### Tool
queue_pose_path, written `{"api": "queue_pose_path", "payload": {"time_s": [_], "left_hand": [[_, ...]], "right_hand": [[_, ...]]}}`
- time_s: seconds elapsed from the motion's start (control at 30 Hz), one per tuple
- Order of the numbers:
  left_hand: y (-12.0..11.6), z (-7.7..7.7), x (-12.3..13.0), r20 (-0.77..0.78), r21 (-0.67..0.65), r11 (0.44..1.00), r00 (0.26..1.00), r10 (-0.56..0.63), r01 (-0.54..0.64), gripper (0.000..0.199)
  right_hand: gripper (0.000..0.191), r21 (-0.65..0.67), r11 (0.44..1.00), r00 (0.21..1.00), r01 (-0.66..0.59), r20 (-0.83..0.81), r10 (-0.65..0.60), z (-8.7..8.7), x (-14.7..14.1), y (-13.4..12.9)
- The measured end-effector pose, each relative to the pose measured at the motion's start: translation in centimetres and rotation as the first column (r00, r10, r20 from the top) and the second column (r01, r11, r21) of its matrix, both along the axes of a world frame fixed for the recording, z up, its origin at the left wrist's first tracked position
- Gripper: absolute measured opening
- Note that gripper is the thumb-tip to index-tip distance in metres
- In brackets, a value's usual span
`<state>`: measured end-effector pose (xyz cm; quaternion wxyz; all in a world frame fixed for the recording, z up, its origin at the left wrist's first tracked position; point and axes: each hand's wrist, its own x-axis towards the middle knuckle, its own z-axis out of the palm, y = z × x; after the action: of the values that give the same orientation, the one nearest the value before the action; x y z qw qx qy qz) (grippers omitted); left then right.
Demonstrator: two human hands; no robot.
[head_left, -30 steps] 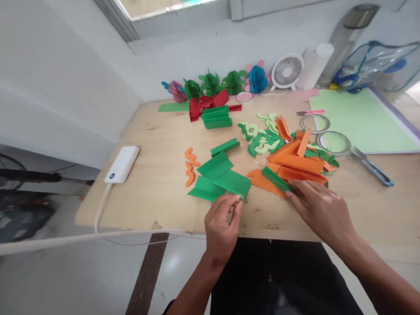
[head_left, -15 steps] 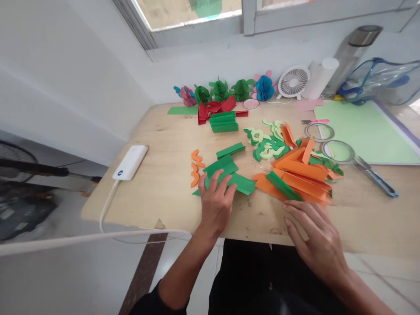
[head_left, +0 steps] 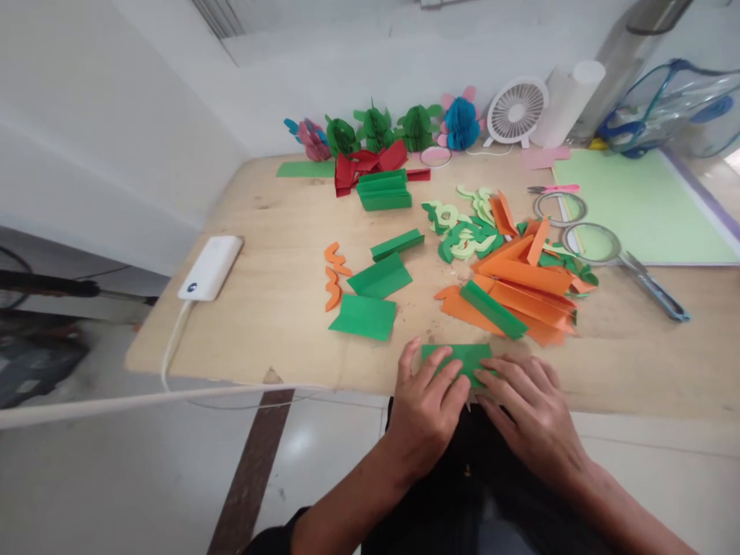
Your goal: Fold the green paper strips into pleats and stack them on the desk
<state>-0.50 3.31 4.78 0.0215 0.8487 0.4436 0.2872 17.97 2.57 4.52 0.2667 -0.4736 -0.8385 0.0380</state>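
Note:
At the table's front edge lies a green paper piece point(head_left: 469, 356), held between both hands. My left hand point(head_left: 428, 408) has its bent fingers on the paper's left part, pressing it down. The fingers of my right hand point(head_left: 532, 408) close on its right end, with the thumb low by the table edge. Just beyond lie a creased green piece point(head_left: 365, 316), another folded green piece point(head_left: 381, 276) and a narrow green strip point(head_left: 398, 244). To the right, a folded green strip point(head_left: 492, 310) rests on a pile of folded orange paper point(head_left: 523, 285).
Wavy orange cutouts point(head_left: 332, 289) lie left of the green pieces. Green curly cutouts point(head_left: 468, 237), scissors point(head_left: 653, 285) and a green sheet point(head_left: 641, 208) are on the right. Paper figures point(head_left: 378, 129) and a fan point(head_left: 516, 112) line the wall. A white power bank point(head_left: 211, 268) trails a cable.
My left hand has moved right and toward me, off the spread green pieces, with one green piece now at the front edge. My right hand has come left onto it. The view tilts down.

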Motion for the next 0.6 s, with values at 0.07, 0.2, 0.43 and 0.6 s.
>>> {"api": "queue_pose_path", "payload": {"time_s": [0.07, 0.2, 0.43, 0.6], "left_hand": [[-0.3, -0.5, 0.0, 0.050, -0.052, 0.998, 0.999, -0.021, 0.023, 0.019], [-0.5, -1.4, -0.5, 0.200, -0.135, 0.991, 0.979, 0.048, -0.021, 0.016], [0.0, -1.9, -0.4, 0.317, -0.220, 0.953, 0.909, 0.271, -0.207, 0.013], [0.6, -2.3, 0.1, 0.261, -0.183, 0.935, 0.902, 0.343, -0.302, 0.017]], "right_hand": [[0.012, -0.019, 1.000, 1.000, -0.023, -0.003, 0.023, -0.2, 0.3, 0.1], [0.010, -0.064, 0.998, 0.998, -0.028, -0.063, 0.024, -0.8, 0.8, 0.4], [0.011, -0.071, 0.994, 0.997, 0.077, -0.024, -0.079, -1.0, 0.7, 1.0], [0.011, -0.005, 0.985, 0.985, 0.172, 0.011, -0.172, -1.5, 0.2, 1.5]]}}
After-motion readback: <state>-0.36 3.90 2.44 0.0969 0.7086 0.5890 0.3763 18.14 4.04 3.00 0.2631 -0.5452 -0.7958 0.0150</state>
